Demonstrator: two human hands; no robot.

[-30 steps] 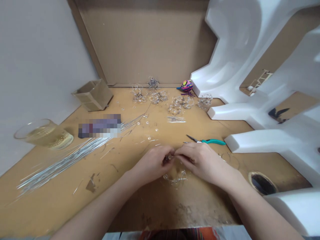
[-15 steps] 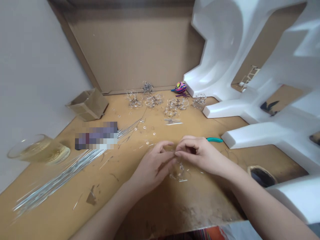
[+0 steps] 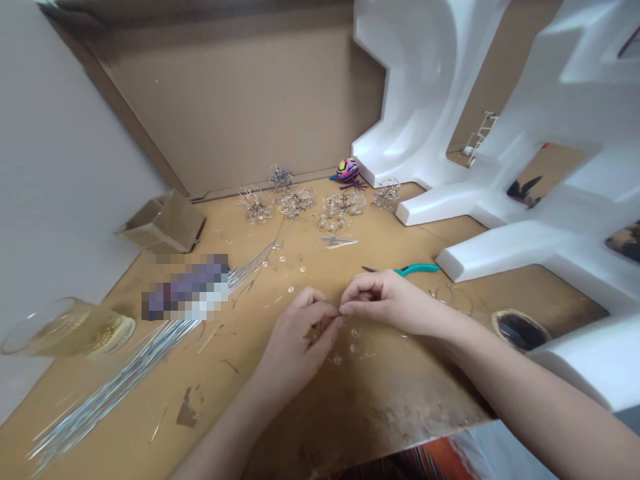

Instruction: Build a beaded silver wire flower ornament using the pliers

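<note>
My left hand (image 3: 300, 337) and my right hand (image 3: 387, 301) meet over the wooden table (image 3: 320, 413), fingertips pinched together on a small wire-and-bead piece (image 3: 350, 340) that hangs below them. Both hands are closed in a pinch on the thin wire. Teal-handled pliers (image 3: 410, 269) lie just behind my right hand. A bundle of straight silver wires (image 3: 130, 363) stretches across the table to the left. Loose clear beads (image 3: 287, 257) are scattered ahead of my hands.
Several finished wire ornaments (image 3: 300, 200) and a colourful toy (image 3: 347, 170) sit by the cardboard back wall. A small cardboard box (image 3: 160, 223) and a glass bowl (image 3: 65, 327) stand at left. White foam blocks (image 3: 500, 213) fill the right; a dark hole (image 3: 517, 329) is in the table.
The view tilted and shifted left. My hands lifted slightly, and my left hand's fingers closed back into a pinch against my right fingertips on the wire piece.
</note>
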